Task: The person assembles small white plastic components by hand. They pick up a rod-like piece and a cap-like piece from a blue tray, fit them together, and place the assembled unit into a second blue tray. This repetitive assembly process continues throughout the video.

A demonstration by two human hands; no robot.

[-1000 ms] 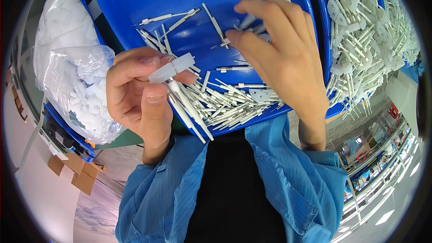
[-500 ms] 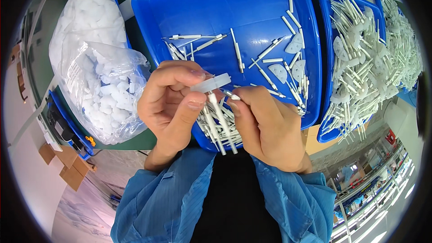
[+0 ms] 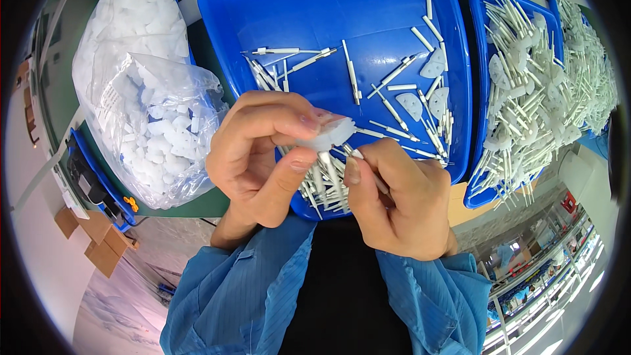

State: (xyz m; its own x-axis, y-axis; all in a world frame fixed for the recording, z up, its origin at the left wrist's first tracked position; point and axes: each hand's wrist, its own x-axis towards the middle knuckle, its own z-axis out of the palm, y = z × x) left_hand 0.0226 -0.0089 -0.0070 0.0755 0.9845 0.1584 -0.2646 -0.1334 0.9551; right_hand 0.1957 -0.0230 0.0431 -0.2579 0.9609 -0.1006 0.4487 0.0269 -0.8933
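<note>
Between thumb and fingers, my left hand (image 3: 266,151) pinches a translucent white plastic plate (image 3: 336,133) by its rim. White rods (image 3: 323,174) hang from its underside, slightly blurred. Close by on the right, my right hand (image 3: 404,190) is closed on a thin white rod with a metal tip (image 3: 355,153), held against or just beside the plate's lower edge; contact cannot be made out. Both hands are over the near edge of a blue tray (image 3: 296,6). Below them lies a heap of white rods (image 3: 315,194), partly hidden by my fingers.
Scattered rods and a few half-round plates (image 3: 409,106) lie in the tray. At the left stands a clear bag (image 3: 141,131) full of white plastic pieces. To the right, a second blue tray (image 3: 483,0) is piled with plates bearing rods. Orange-handled scissors (image 3: 131,204) lie at far left.
My left hand has tilted the plate, so its flat face shows more and its rods point more toward me. Both hands have shifted slightly right.
</note>
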